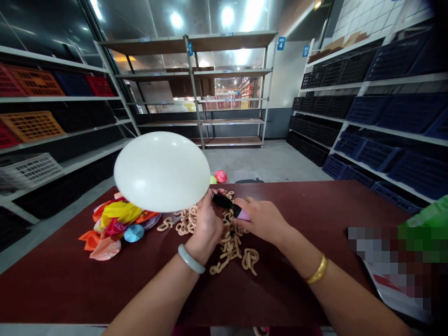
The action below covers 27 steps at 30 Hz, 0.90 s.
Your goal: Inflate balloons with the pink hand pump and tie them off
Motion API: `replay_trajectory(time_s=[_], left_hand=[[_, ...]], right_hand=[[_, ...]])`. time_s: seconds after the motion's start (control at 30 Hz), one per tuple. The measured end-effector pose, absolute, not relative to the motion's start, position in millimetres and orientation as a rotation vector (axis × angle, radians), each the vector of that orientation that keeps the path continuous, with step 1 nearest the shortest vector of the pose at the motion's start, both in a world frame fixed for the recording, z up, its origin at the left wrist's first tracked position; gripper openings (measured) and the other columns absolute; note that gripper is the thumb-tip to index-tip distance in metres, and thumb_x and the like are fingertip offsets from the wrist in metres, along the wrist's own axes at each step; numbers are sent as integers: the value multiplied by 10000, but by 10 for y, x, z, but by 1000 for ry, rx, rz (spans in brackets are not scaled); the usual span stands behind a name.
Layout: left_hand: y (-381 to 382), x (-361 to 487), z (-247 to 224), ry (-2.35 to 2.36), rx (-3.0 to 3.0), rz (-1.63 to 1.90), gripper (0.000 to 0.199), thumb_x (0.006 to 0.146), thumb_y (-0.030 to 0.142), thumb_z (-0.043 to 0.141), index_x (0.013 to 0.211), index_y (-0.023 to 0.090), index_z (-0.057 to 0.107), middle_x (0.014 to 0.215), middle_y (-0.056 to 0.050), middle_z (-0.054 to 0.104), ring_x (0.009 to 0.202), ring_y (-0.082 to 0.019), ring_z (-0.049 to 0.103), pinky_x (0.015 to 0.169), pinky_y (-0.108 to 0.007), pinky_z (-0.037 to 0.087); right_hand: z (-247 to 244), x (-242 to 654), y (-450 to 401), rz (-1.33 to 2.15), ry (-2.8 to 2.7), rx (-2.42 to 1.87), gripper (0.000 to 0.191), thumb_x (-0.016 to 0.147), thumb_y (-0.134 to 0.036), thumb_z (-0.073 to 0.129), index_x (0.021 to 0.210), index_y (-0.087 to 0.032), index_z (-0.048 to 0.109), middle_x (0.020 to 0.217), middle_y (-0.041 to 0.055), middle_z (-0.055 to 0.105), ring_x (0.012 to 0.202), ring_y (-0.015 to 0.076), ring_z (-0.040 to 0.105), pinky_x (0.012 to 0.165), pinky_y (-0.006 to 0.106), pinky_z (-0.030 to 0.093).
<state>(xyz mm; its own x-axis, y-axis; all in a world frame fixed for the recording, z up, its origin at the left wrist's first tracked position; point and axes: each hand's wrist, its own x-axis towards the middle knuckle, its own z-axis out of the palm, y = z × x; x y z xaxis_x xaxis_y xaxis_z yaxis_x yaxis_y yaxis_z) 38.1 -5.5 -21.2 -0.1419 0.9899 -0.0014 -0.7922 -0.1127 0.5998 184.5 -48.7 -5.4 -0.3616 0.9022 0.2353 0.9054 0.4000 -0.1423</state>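
With my left fingers [206,201] pinched at the neck of the white balloon [161,171], left of centre over the bench [294,280], and my right fingers [247,206] wrapped round the black-and-lilac tool [224,202], I'd best keep both snugly in line.

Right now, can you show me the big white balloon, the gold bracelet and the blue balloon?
White balloon [162,171]: head view, its middle.
Gold bracelet [318,269]: head view, its band.
Blue balloon [134,233]: head view, its middle.

Head-worn camera looks forward and down, close.
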Motion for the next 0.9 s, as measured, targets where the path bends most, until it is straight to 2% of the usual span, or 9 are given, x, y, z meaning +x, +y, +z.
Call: replay_trajectory(time_s=[0.27,0.43,0.63,0.7,0.77,0.83,0.9], left_hand=[[176,-1,-85,587,406,1679,122,857,167,532,735,153,536,901,-103,692,843,-163,663,827,-293,486],[219,-85,-109,581,419,1591,116,856,174,540,742,151,539,865,-97,694,804,-169,672,821,-317,497],[171,-28,-100,546,429,1503,89,855,177,564,783,142,601,972,-123,699,906,-186,662,855,-335,494],[119,42,-107,515,470,1455,69,850,191,591,830,141,635,1050,-122,689,967,-191,644,887,-344,480],[38,143,-129,473,522,1402,102,829,212,638,911,156,661,1118,-112,673,1019,-201,623,907,-359,466],[-64,263,-163,424,576,1342,175,802,225,681,969,175,671,1159,-100,658,1056,-209,603,910,-361,457],[-169,382,-209,406,628,1279,196,775,238,712,957,171,683,1128,-98,665,1023,-215,607,864,-342,462]], right_hand=[[-40,2129,-328,-9,-2341,-1747,460,884,-514,497,1275,-272,485,1070,72,649,935,246,637,714,307,410],[-178,2468,-131,12,-2264,-2017,434,852,-515,515,1187,-239,535,1031,86,676,963,279,640,699,336,419],[-269,2669,-57,34,-2204,-2227,469,746,-526,652,1077,-194,630,1067,141,651,1020,319,606,757,385,437],[-211,2603,-81,-54,-2120,-2121,439,761,-511,655,1061,-191,649,1098,144,637,1063,316,579,818,400,429],[-132,2449,-136,-64,-2021,-1862,335,845,-476,579,1020,-202,662,1100,116,640,1084,278,563,882,389,410],[-83,2233,-210,202,-1973,-1523,291,915,-441,485,940,-213,664,1015,66,670,988,208,595,864,331,423],[-97,2007,-280,639,-1866,-1275,327,922,-474,458,936,-202,639,856,33,678,764,161,614,696,280,459]])
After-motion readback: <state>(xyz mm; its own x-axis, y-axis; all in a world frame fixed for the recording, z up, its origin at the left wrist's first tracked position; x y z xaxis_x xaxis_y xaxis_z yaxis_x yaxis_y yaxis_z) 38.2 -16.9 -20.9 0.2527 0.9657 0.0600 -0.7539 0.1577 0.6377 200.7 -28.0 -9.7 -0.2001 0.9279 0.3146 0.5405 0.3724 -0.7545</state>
